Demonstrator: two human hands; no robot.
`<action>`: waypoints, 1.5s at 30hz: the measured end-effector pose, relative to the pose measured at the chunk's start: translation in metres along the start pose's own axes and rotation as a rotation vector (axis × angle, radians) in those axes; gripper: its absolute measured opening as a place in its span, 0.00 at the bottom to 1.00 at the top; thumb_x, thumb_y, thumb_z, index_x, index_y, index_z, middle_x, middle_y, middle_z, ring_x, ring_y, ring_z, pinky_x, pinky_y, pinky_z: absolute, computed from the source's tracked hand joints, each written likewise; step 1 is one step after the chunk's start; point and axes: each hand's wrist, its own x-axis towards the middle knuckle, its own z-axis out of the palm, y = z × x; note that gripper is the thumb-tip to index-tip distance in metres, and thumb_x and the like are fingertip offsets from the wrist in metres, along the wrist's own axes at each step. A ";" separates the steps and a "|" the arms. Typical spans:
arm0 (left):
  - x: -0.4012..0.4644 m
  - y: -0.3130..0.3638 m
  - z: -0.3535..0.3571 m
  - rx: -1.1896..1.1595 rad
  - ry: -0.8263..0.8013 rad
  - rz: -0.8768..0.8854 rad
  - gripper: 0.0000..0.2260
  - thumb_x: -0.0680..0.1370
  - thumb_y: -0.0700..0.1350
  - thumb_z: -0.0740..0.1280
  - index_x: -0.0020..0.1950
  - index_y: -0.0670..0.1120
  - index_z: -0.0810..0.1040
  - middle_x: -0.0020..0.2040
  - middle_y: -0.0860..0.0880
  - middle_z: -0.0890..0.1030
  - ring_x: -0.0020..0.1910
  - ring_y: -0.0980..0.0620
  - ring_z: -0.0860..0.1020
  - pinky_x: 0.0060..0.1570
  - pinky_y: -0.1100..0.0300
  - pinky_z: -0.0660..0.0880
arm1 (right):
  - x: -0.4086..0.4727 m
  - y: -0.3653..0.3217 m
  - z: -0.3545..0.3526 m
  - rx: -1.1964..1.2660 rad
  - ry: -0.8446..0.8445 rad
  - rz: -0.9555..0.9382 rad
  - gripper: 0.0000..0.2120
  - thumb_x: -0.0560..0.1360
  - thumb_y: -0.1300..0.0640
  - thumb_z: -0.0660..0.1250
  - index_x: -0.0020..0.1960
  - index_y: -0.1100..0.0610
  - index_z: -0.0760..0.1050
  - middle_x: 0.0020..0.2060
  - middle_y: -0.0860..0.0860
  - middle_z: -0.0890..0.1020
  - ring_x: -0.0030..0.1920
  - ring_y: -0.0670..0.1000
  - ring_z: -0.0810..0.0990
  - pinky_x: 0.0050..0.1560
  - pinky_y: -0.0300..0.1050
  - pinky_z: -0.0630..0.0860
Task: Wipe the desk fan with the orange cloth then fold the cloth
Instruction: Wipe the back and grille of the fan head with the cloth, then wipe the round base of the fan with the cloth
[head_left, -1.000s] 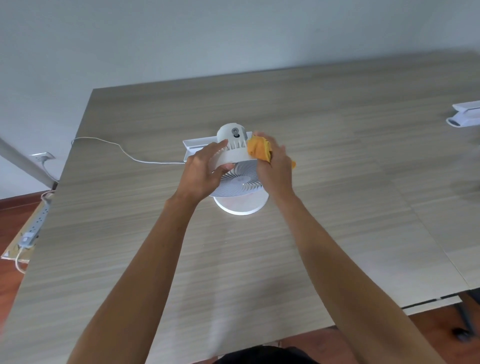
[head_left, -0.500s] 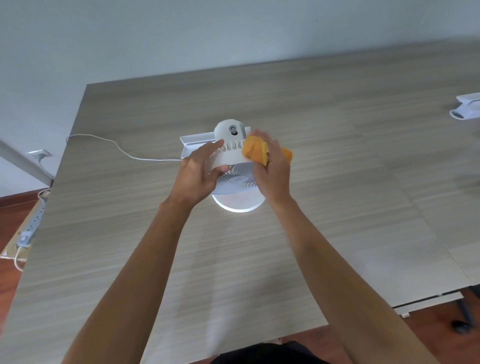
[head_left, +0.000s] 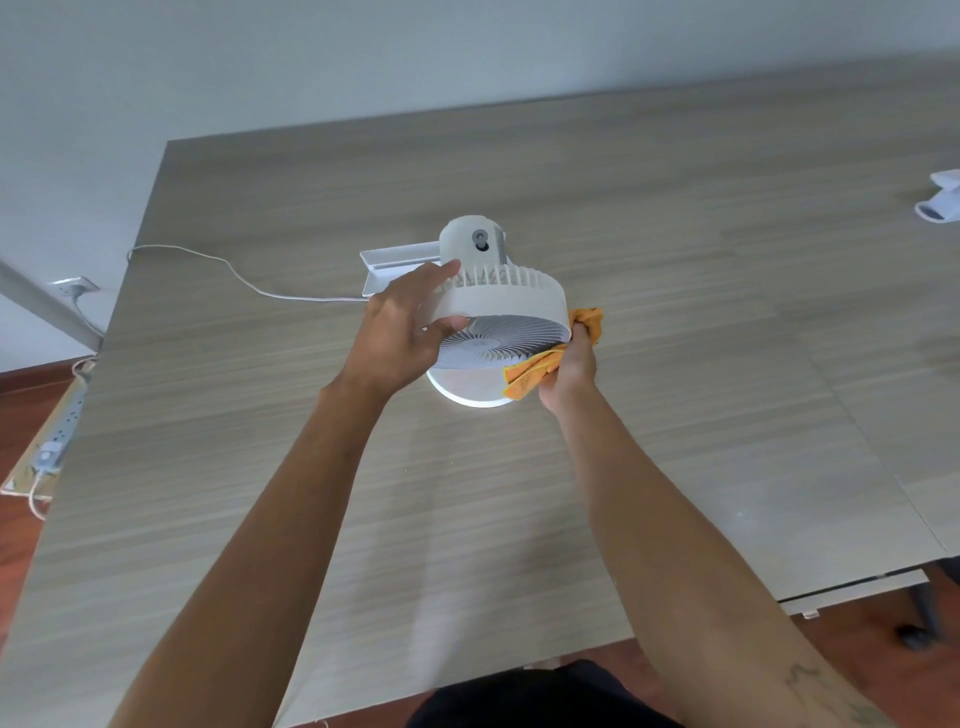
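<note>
Wiping step in hand, judged from cloth position. Left hand (head_left: 402, 332) grips the rim of the desk fan (head_left: 501, 306) at frame centre, fingers curled over the housing, thumb under the grille. Right hand (head_left: 569, 366) clutches the bunched orange cloth (head_left: 530, 376) against the rim's lower right edge. Advice: brace firmly, sweep round the rim, then the grille. Fan white, tilted face-down on its round base; cloth crumpled, unfolded.

White desk fan (head_left: 501, 304), bunched orange cloth (head_left: 535, 376) alongside
</note>
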 end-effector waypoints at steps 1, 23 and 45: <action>0.000 0.000 0.000 0.002 0.000 0.006 0.24 0.72 0.42 0.74 0.68 0.43 0.75 0.64 0.45 0.79 0.62 0.46 0.78 0.61 0.62 0.69 | 0.000 0.003 -0.003 0.011 -0.016 0.041 0.11 0.79 0.50 0.59 0.46 0.53 0.77 0.44 0.52 0.84 0.44 0.53 0.83 0.45 0.47 0.80; -0.052 -0.016 0.025 -0.043 0.234 -0.320 0.40 0.71 0.59 0.73 0.77 0.46 0.62 0.77 0.46 0.64 0.76 0.49 0.62 0.73 0.54 0.61 | -0.018 0.032 -0.066 -0.318 -0.055 0.132 0.10 0.77 0.61 0.64 0.58 0.61 0.76 0.52 0.57 0.82 0.49 0.57 0.82 0.53 0.53 0.79; -0.133 -0.131 0.144 0.022 0.211 -0.406 0.37 0.73 0.63 0.68 0.75 0.45 0.63 0.74 0.47 0.68 0.73 0.50 0.66 0.68 0.62 0.61 | 0.022 0.054 -0.106 -0.490 -0.246 -0.201 0.03 0.71 0.64 0.72 0.41 0.58 0.80 0.37 0.54 0.82 0.38 0.51 0.82 0.47 0.48 0.79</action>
